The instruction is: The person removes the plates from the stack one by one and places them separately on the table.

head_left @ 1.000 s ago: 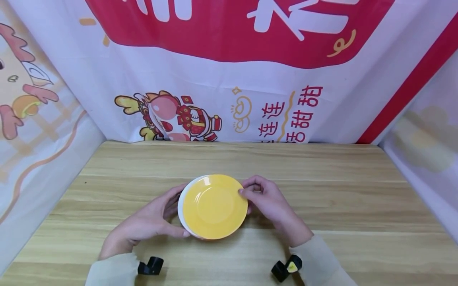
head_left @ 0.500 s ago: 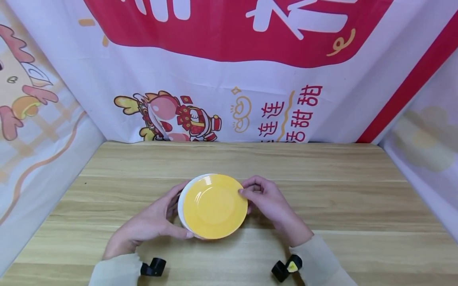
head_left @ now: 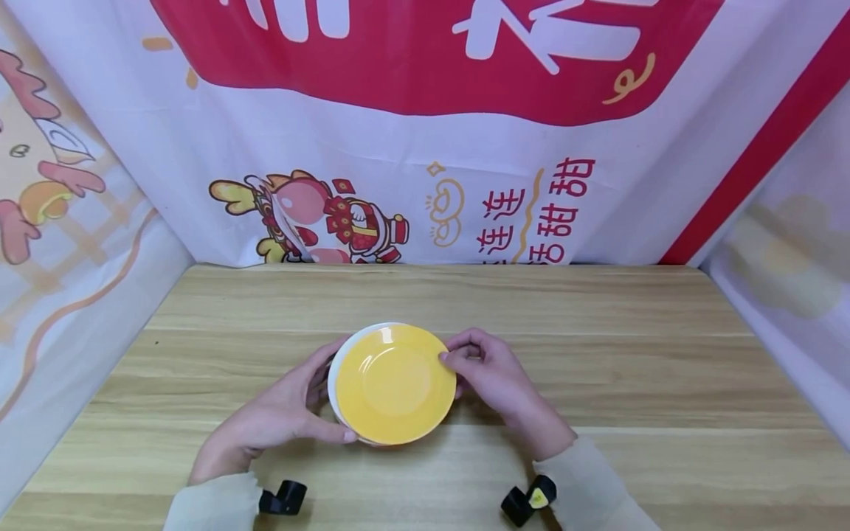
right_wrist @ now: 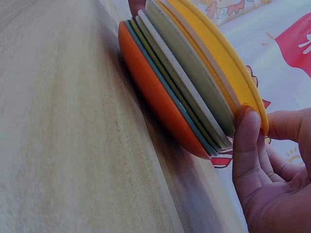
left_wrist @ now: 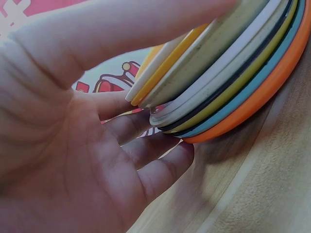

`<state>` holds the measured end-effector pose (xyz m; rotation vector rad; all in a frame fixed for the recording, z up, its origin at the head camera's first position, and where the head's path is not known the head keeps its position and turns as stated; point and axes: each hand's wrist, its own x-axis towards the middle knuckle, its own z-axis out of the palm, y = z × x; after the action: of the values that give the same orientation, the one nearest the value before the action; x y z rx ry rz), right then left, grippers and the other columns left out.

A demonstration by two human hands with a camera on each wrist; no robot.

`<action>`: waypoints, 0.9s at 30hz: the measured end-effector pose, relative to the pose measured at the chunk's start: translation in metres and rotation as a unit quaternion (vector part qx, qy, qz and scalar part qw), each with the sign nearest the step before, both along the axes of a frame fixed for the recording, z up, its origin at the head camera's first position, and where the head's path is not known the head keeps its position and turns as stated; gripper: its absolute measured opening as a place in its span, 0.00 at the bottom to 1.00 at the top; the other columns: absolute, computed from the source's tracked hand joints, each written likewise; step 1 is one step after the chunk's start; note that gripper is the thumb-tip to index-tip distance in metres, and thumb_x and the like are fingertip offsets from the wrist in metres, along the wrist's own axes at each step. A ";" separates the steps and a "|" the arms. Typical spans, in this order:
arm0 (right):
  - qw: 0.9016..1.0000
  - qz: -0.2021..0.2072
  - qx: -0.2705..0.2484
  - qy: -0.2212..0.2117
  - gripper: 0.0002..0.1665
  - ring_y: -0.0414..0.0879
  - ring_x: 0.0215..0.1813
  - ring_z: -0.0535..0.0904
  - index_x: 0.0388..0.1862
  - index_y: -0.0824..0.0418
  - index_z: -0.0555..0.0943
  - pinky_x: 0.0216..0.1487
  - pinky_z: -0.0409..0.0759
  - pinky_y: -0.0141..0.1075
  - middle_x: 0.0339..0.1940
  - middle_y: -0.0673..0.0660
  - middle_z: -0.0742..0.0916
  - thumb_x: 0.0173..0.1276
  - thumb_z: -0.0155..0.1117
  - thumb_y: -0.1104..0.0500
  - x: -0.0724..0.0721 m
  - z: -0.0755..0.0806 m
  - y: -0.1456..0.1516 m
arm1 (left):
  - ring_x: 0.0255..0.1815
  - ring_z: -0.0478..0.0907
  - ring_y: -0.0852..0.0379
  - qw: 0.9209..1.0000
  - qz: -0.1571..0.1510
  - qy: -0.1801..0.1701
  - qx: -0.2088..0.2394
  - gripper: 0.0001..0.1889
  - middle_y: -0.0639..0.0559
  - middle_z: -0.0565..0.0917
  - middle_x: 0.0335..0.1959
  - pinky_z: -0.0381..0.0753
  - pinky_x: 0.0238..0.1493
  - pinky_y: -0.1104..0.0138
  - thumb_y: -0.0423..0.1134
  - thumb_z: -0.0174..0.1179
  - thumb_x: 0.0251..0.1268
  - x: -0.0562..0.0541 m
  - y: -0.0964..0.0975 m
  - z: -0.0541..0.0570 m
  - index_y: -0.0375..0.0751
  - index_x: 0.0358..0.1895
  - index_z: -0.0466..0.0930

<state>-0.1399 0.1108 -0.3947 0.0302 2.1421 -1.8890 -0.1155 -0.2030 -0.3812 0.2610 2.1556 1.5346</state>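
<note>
A yellow plate (head_left: 396, 385) is lying face up on top of a stack of dishes (right_wrist: 187, 87), in the middle of the near half of the wooden table (head_left: 631, 354). Being round, the plate is favouring no long axis; its hollow is facing upward, and its rim is running roughly in line with the rims beneath. It is sitting a little off centre toward the right, so a white rim (head_left: 333, 391) is showing as a crescent along the left. Below, a pale green dish (right_wrist: 189, 63) is sitting partway down, and an orange dish (right_wrist: 155, 97) is forming the base, with narrow white, olive and teal bands running between them. The right hand (head_left: 494, 372) is pinching the yellow plate's right edge in a narrow grip between thumb and fingers. The left hand (head_left: 285, 405) is cupping the left side of the stack in a wide grip, its thumb reaching along the near rim and its fingers spreading down the rims. Behind, a white and red printed cloth (head_left: 398, 140) is hanging at the table's far edge.
</note>
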 end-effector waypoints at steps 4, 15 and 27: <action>1.000 -0.002 0.000 0.000 0.15 0.47 0.32 0.83 0.54 0.62 0.83 0.35 0.88 0.33 0.42 0.58 0.88 0.75 0.72 0.56 0.001 0.001 -0.001 | 0.88 0.58 0.39 1.000 -0.002 0.003 -0.002 0.63 0.49 0.60 0.88 0.60 0.87 0.45 0.41 0.87 0.49 0.000 -0.001 -0.001 0.57 0.87 0.53; 1.000 0.004 0.002 -0.021 0.14 0.49 0.35 0.85 0.55 0.60 0.84 0.38 0.90 0.34 0.44 0.58 0.88 0.77 0.71 0.54 0.000 0.002 0.003 | 0.87 0.60 0.39 1.000 -0.002 0.004 -0.004 0.63 0.49 0.61 0.87 0.61 0.87 0.44 0.41 0.87 0.50 0.000 -0.001 0.000 0.57 0.87 0.53; 0.997 0.032 -0.060 -0.022 0.17 0.47 0.35 0.86 0.55 0.69 0.80 0.41 0.93 0.36 0.40 0.56 0.88 0.80 0.66 0.57 -0.003 0.004 0.014 | 0.89 0.55 0.38 1.000 0.004 -0.001 -0.005 0.64 0.49 0.58 0.89 0.60 0.87 0.45 0.41 0.87 0.50 0.000 -0.001 -0.001 0.58 0.88 0.52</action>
<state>-0.1433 0.1245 -0.3903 -0.0203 1.9728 -1.9588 -0.1157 -0.2037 -0.3818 0.2477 2.1652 1.5270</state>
